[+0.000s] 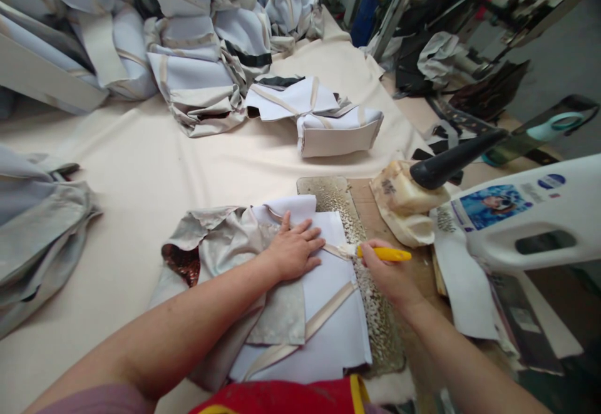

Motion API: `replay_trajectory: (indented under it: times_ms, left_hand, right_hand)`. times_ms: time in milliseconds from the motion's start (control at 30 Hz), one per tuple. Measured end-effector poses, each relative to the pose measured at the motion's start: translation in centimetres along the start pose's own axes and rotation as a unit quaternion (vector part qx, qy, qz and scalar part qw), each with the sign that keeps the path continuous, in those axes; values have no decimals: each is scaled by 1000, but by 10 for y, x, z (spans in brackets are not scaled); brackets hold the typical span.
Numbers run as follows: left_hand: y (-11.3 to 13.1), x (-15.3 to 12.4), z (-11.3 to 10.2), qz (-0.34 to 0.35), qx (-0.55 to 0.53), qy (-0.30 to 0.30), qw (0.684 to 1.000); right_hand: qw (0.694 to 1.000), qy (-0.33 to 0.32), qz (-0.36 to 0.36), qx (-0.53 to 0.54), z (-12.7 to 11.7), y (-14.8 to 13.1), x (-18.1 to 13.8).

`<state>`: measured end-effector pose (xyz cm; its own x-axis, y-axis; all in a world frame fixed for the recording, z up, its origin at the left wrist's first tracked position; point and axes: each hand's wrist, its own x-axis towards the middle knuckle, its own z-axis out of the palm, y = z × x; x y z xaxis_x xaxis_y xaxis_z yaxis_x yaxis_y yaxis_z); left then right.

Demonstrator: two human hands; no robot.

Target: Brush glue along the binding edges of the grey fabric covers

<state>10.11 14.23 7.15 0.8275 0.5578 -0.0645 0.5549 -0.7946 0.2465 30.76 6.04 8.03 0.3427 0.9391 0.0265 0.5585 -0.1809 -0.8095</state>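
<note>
My left hand lies flat, fingers stretched out, pressing on a white fabric piece trimmed with beige strips. My right hand is closed around a yellow-handled brush, whose tip touches a beige strip at the fabric's right edge. The fabric rests partly on a glue-crusted plate. A beige shiny fabric lies folded under my left forearm.
A glue-caked pot with a black handle stands just beyond my right hand. A large white plastic jug lies at the right. A folded white piece and heaps of similar pieces fill the back of the cream table.
</note>
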Motion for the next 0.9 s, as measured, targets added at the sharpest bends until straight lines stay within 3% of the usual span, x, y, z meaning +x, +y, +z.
replay_trajectory:
  times_ms: [100,233,467,667,800,900]
  left_hand:
    - [0,0,2,0,3,8,1000]
    - [0,0,5,3,5,8,1000]
    - [1,0,7,-3,3,3,1000]
    - [2,3,3,-5,-1,-5,1000]
    - [34,-9,-15,-19,-19,-35,999]
    - [73,-39,-26,56,-50,-75,994]
  right_hand:
    - [1000,-4,-22,-20,1,2,-3]
    - [999,-41,22,-23,-6,-6,-16]
    - [1000,-4,28,-4,-6,-8,-20]
    - [995,-82,46,-37,-19,4,-74]
    - [996,-68,47,-46,-27,2,-90]
    - [999,-20,15,-46,-20,1,-65]
